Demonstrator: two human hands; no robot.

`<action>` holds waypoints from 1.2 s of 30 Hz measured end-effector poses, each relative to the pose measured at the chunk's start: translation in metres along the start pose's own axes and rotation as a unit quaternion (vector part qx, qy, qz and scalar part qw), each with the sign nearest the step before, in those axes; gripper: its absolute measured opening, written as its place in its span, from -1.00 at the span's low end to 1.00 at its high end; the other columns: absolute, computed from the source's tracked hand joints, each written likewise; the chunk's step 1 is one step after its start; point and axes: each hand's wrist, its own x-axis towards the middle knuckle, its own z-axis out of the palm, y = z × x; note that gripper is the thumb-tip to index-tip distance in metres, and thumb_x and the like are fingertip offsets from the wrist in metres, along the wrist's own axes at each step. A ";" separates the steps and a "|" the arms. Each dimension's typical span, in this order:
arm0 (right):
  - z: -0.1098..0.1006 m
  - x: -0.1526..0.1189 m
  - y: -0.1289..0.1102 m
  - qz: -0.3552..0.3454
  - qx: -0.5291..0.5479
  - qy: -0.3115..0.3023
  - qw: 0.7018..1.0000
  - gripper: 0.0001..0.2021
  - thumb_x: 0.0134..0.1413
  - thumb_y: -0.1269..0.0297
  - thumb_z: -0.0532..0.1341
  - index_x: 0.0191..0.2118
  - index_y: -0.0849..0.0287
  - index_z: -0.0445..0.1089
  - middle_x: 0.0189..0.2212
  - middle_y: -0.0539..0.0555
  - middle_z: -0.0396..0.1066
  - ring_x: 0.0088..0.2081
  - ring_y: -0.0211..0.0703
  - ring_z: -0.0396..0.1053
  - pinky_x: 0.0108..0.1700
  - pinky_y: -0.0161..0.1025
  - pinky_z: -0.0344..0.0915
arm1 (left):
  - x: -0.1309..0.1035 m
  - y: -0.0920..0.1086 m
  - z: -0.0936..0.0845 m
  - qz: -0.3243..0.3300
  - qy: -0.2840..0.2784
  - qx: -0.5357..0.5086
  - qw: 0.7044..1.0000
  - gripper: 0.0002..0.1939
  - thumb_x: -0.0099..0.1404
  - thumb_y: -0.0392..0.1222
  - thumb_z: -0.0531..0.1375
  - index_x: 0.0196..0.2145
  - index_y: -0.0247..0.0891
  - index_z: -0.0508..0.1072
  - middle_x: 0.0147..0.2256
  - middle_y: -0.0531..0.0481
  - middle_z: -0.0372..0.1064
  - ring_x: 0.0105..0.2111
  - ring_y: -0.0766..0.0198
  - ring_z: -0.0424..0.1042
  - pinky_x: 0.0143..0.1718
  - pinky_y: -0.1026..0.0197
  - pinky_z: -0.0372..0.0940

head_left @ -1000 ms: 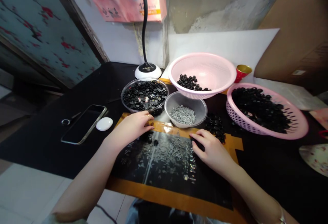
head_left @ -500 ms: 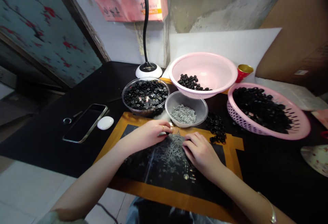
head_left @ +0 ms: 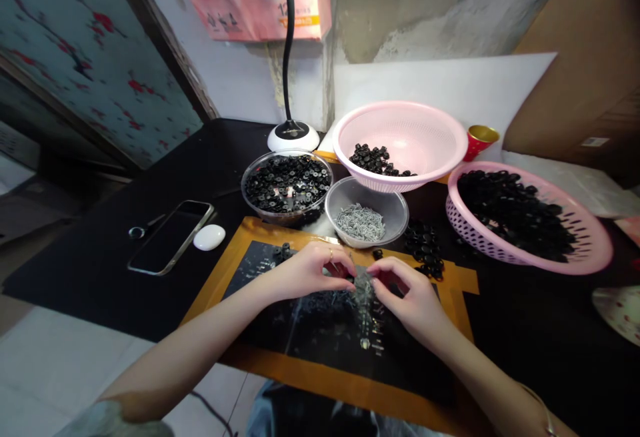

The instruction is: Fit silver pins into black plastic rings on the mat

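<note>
My left hand [head_left: 323, 271] is over the middle of the dark mat [head_left: 320, 343], its thumb and fingertips brought together in a pinch. Facing it, my right hand [head_left: 413, 293] also pinches with thumb and forefinger. Whatever small piece either holds is too small to make out. Between and below the fingertips lies a loose heap of small grey screws [head_left: 364, 293], partly hidden by my left hand. Just beyond the hands stands a clear bowl of screws [head_left: 397, 213]. A few small black pieces [head_left: 283, 252] lie left of my left hand, and black round parts [head_left: 424, 247] lie beyond my right.
Behind are a clear bowl of black discs [head_left: 245, 193], a pink basket [head_left: 430, 147] with some black parts, and a lamp base [head_left: 293, 138]. A fuller pink basket [head_left: 595, 243] stands right, near a red cup [head_left: 475, 147]. Left lie a phone [head_left: 173, 237] and white oval case [head_left: 209, 237].
My left hand has moved right, over part of the screw heap, uncovering small black pieces at its left. My right hand has shifted slightly right, and both hands' fingertips now pinch. The view has shifted slightly.
</note>
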 end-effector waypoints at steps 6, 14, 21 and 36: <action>0.000 0.001 0.002 0.049 0.117 -0.009 0.992 -0.87 0.12 0.29 0.20 -0.19 0.10 0.42 -0.25 0.07 0.45 -0.20 -0.12 0.42 -0.12 -0.18 0.35 | 0.002 -0.001 0.005 -0.005 0.009 0.000 1.000 -0.80 0.18 -0.24 0.26 -0.21 -0.33 0.53 -0.27 -0.11 0.51 -0.28 0.25 0.47 -0.25 0.26 0.36; 0.001 -0.001 0.000 0.089 0.126 0.038 0.987 -0.89 0.06 0.22 0.27 -0.31 0.11 0.47 -0.34 0.06 0.50 -0.30 -0.11 0.45 -0.22 -0.17 0.38 | 0.000 -0.002 0.012 -0.037 0.056 -0.086 0.994 -0.64 0.07 -0.28 0.34 -0.14 -0.38 0.47 -0.28 -0.12 0.52 -0.30 0.25 0.52 -0.22 0.23 0.44; 0.006 -0.001 -0.003 -0.031 0.017 0.027 0.999 -0.94 0.09 0.30 0.24 -0.35 0.12 0.46 -0.38 0.06 0.47 -0.33 -0.11 0.41 -0.28 -0.19 0.33 | -0.001 0.005 0.014 -0.005 0.025 -0.066 0.997 -0.62 0.10 -0.28 0.32 -0.10 -0.36 0.44 -0.29 -0.11 0.52 -0.31 0.26 0.52 -0.23 0.24 0.45; 0.003 -0.003 -0.006 -0.164 -0.122 0.034 0.978 -0.88 0.13 0.47 0.17 -0.25 0.12 0.40 -0.38 0.09 0.45 -0.33 -0.12 0.38 -0.26 -0.15 0.34 | -0.003 0.000 0.020 0.077 0.089 0.130 0.985 -0.85 0.18 -0.22 0.26 -0.31 -0.33 0.42 -0.39 -0.01 0.48 -0.39 0.32 0.46 -0.34 0.34 0.34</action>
